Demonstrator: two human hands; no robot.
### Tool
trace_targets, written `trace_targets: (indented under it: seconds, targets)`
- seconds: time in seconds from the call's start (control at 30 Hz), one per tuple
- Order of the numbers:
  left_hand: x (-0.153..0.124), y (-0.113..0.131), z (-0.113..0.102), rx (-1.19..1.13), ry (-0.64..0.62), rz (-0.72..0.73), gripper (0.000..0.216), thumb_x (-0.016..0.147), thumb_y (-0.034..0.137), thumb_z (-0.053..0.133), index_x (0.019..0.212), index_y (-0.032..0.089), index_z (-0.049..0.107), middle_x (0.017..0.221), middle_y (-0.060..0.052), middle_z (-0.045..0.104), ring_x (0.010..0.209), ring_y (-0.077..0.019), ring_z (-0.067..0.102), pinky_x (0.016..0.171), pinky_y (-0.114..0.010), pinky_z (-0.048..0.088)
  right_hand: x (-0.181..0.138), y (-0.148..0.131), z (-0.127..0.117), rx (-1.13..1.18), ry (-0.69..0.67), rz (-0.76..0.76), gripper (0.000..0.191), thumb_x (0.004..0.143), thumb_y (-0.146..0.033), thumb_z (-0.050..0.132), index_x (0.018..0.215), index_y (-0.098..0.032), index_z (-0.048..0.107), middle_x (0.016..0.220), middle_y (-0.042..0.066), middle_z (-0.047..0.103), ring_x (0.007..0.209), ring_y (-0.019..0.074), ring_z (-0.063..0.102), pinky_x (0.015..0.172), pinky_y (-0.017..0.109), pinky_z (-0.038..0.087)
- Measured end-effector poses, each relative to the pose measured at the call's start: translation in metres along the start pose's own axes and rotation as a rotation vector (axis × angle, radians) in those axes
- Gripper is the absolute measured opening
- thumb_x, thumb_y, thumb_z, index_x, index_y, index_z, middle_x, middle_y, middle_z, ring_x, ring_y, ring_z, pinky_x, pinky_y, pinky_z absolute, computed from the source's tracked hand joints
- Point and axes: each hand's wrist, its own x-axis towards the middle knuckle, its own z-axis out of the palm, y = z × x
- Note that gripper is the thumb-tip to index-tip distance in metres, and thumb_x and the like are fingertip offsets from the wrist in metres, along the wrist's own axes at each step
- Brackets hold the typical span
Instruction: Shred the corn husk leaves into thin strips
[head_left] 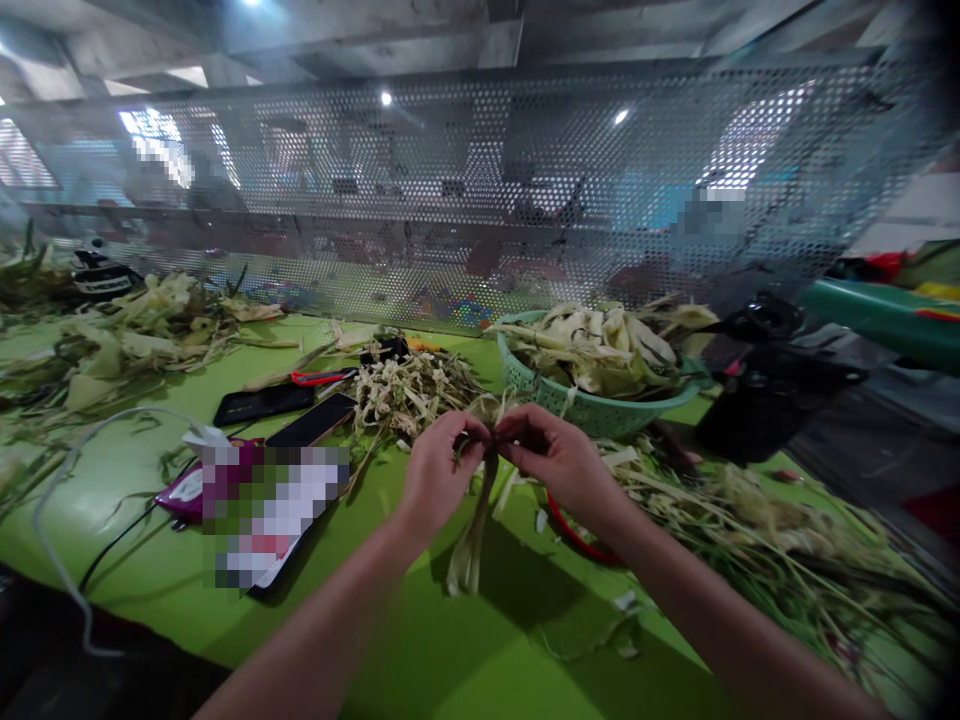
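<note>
In the middle of the head view my left hand (441, 468) and my right hand (559, 462) meet fingertip to fingertip. Both are closed in a pinch on a strip of corn husk (471, 540), at its narrow, dark upper part. Its pale lower end hangs down over the green table. Paler husk ends stick up behind the fingers. Just beyond my left hand lies a heap of small twisted husk pieces (409, 392). A red ring-shaped thing (574, 538) sits partly under my right forearm.
A green plastic basket (525, 375) full of husks stands behind my right hand. Loose husks (750, 520) spread at right, more (150, 325) at left. Phones (319, 420), red-handled scissors (322, 377), a purple packet (217, 485) and a white cable (56, 490) lie left. Perforated metal panel (420, 190) behind.
</note>
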Motion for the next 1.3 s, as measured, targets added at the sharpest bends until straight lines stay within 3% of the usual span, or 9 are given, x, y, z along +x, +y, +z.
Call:
trace_targets:
  seconds: [0.17, 0.37, 0.53, 0.77, 1.0, 1.3]
  targets:
    - [-0.0019, 0.0003, 0.0013, 0.010, 0.019, 0.017, 0.012, 0.080, 0.008, 0.052, 0.084, 0.018, 0.058, 0.082, -0.001, 0.060, 0.078, -0.0138, 0.055, 0.072, -0.025, 0.041, -0.0002, 0.0015, 0.0005, -0.019, -0.003, -0.044, 0.020, 0.079, -0.024, 0.062, 0.099, -0.021, 0.066, 0.090, 0.003, 0.068, 0.081, 0.0176, 0.062, 0.076, 0.030, 0.049]
    - [-0.0015, 0.0012, 0.0016, 0.000, 0.053, 0.055, 0.009, 0.083, 0.010, 0.054, 0.083, 0.018, 0.058, 0.083, -0.002, 0.059, 0.081, -0.0139, 0.055, 0.074, -0.025, 0.042, 0.0014, 0.0021, -0.0031, -0.147, 0.002, -0.031, 0.020, 0.083, -0.028, 0.059, 0.097, -0.021, 0.072, 0.093, 0.006, 0.071, 0.088, 0.0208, 0.064, 0.081, 0.033, 0.049]
    - [0.0004, 0.0008, 0.0002, 0.003, 0.039, 0.067, 0.010, 0.083, 0.009, 0.054, 0.082, 0.018, 0.059, 0.084, -0.003, 0.059, 0.085, -0.0148, 0.055, 0.076, -0.025, 0.043, 0.0022, -0.0022, -0.0032, -0.042, -0.059, 0.017, 0.019, 0.080, -0.029, 0.062, 0.093, -0.021, 0.073, 0.092, 0.005, 0.072, 0.086, 0.0203, 0.064, 0.079, 0.032, 0.049]
    - [0.0001, 0.0005, -0.0009, -0.025, 0.013, 0.058, 0.012, 0.081, 0.008, 0.056, 0.082, 0.018, 0.062, 0.083, -0.002, 0.060, 0.082, -0.0138, 0.055, 0.075, -0.025, 0.042, 0.0023, 0.0000, -0.0029, 0.021, -0.056, 0.051, 0.012, 0.077, -0.027, 0.064, 0.084, -0.018, 0.067, 0.078, 0.002, 0.066, 0.074, 0.0156, 0.058, 0.070, 0.027, 0.046]
    - [0.0005, -0.0006, 0.0008, -0.098, 0.015, 0.047, 0.011, 0.080, 0.009, 0.058, 0.081, 0.019, 0.063, 0.082, -0.002, 0.059, 0.082, -0.0138, 0.055, 0.074, -0.025, 0.043, 0.0022, -0.0067, -0.0045, 0.057, -0.126, 0.095, 0.016, 0.076, -0.025, 0.063, 0.088, -0.018, 0.069, 0.082, 0.002, 0.067, 0.073, 0.0149, 0.057, 0.067, 0.026, 0.044]
    - [0.0013, -0.0025, 0.0018, -0.161, -0.006, -0.002, 0.007, 0.079, 0.013, 0.061, 0.081, 0.019, 0.062, 0.081, -0.002, 0.060, 0.079, -0.0138, 0.056, 0.072, -0.025, 0.044, 0.0016, -0.0067, -0.0048, 0.140, -0.065, 0.158, 0.010, 0.072, -0.025, 0.065, 0.080, -0.018, 0.064, 0.068, -0.001, 0.059, 0.062, 0.0120, 0.051, 0.054, 0.023, 0.041]
